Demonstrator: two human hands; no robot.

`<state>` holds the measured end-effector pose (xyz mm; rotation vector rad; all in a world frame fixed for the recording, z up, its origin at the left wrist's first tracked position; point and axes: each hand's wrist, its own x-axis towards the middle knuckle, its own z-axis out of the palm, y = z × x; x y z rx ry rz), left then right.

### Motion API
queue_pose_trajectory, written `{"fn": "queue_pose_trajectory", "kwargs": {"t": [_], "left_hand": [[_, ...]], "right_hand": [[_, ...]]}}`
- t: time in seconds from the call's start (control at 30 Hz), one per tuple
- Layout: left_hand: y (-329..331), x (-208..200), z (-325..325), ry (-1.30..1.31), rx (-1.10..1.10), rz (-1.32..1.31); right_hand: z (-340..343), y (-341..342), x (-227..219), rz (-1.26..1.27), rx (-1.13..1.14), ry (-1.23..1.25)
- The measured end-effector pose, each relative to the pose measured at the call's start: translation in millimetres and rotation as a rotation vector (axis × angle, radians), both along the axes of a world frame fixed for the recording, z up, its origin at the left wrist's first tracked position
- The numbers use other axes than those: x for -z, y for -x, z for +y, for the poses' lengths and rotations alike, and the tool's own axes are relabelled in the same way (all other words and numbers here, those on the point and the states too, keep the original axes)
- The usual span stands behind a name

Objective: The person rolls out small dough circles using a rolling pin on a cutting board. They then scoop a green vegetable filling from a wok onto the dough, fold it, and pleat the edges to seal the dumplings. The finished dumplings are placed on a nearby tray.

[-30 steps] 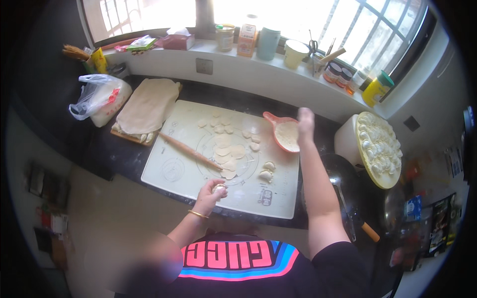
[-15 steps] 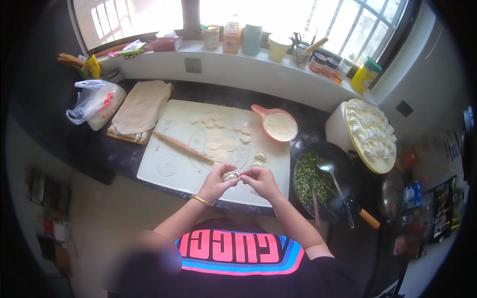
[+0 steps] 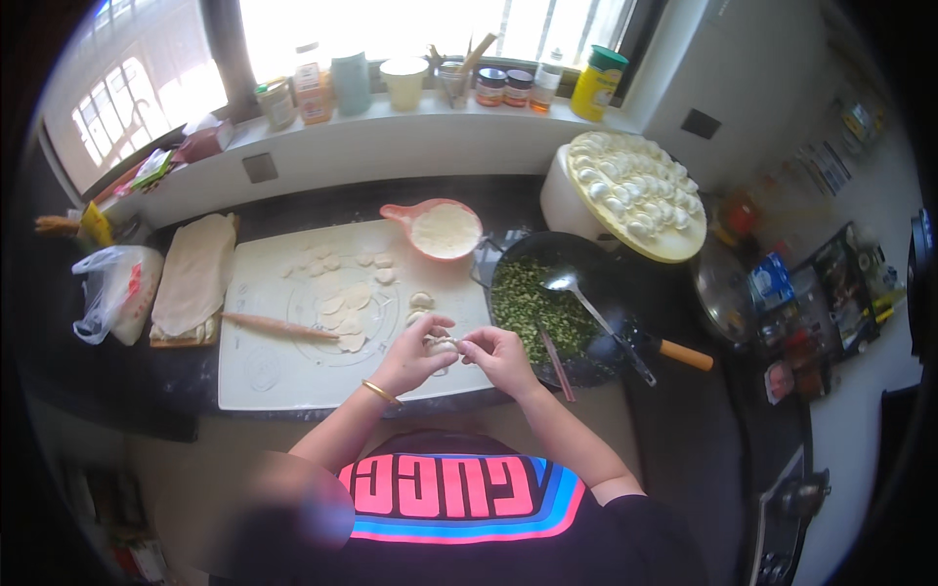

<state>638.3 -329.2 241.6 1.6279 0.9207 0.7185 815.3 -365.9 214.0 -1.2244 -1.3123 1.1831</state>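
A small dumpling [image 3: 444, 347] is held up between both hands over the right part of the white pastry mat [image 3: 252, 366]. My left hand [image 3: 412, 359], with a gold bangle at the wrist, cradles it with curled fingers. The thumb and fingertips of my right hand [image 3: 500, 359] pinch its right end. Just beyond my hands lie a few finished dumplings [image 3: 420, 301]. Round dough wrappers [image 3: 347, 311] are scattered left of them. A wooden rolling pin [image 3: 278, 326] rests on the mat beside the wrappers.
A dark wok [image 3: 611, 283] of chopped green filling [image 3: 528, 293] stands right, holding a ladle [image 3: 596, 313] and chopsticks [image 3: 555, 361]. Behind are a red-rimmed flour scoop [image 3: 445, 230] and a dumpling-laden tray [image 3: 674, 246]. Left are a cloth-covered board [image 3: 195, 278] and plastic bag [image 3: 127, 293].
My view has swung to the right, so the mat and counter sit farther left in the picture. Both hands still hold the dumpling, now nearer the mat's right side and the wok.
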Motion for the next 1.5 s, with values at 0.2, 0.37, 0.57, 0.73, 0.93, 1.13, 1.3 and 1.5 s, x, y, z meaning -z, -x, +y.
{"fn": "queue_pose_trajectory", "kwargs": {"t": [0.2,0.37,0.57,0.73,0.93,1.13,1.3,1.5], "left_hand": [[-43,6,-10,-0.014,0.020,-0.005],[-38,36,-15,-0.045,0.083,0.063],[0,80,-14,-0.104,0.133,0.237],[35,130,8,-0.037,0.061,0.425],[95,180,57,-0.344,-0.079,0.529],[227,197,87,-0.244,-0.106,0.384],[328,218,105,-0.516,-0.156,0.524],[387,216,136,-0.614,-0.172,0.465]], "right_hand": [[-19,-33,0,0.035,0.101,0.044],[-23,-29,31,0.001,0.083,0.065],[-22,12,64,-0.218,-0.109,0.153],[6,68,125,-0.321,-0.168,0.162],[57,128,162,-0.552,-0.093,-0.091],[94,209,177,-0.770,-0.044,-0.192],[144,285,196,-0.664,-0.141,-0.388],[189,291,191,-0.642,0.128,-0.151]]}}
